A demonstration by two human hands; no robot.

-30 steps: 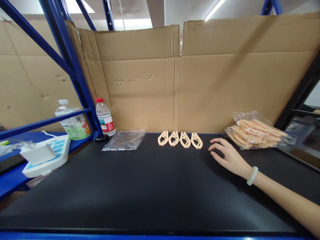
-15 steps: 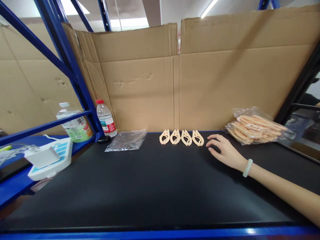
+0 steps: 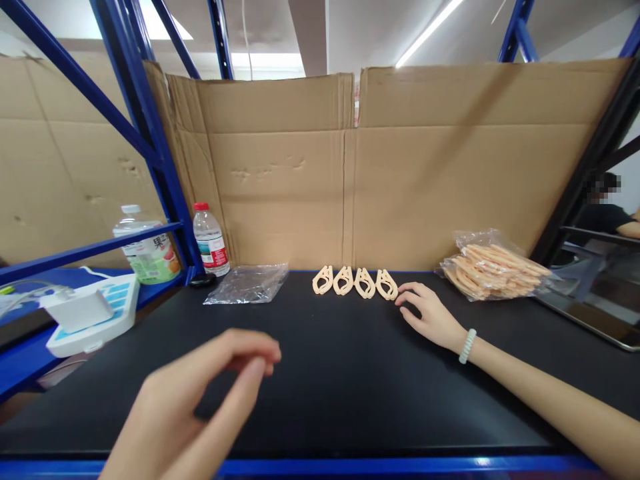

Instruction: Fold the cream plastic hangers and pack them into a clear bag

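Four clips (image 3: 355,282) lined up far centre; full bag (image 3: 493,265) remains; right hand (image 3: 431,316) and left hand (image 3: 200,393) open, empty

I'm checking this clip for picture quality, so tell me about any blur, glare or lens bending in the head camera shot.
Head view: the left hand, close to the lens, is soft with blur; the right hand and the four clips beside it are sharp. Glare shines off the plastic bag. Wide-angle bending bows the blue rack posts and the cardboard wall.
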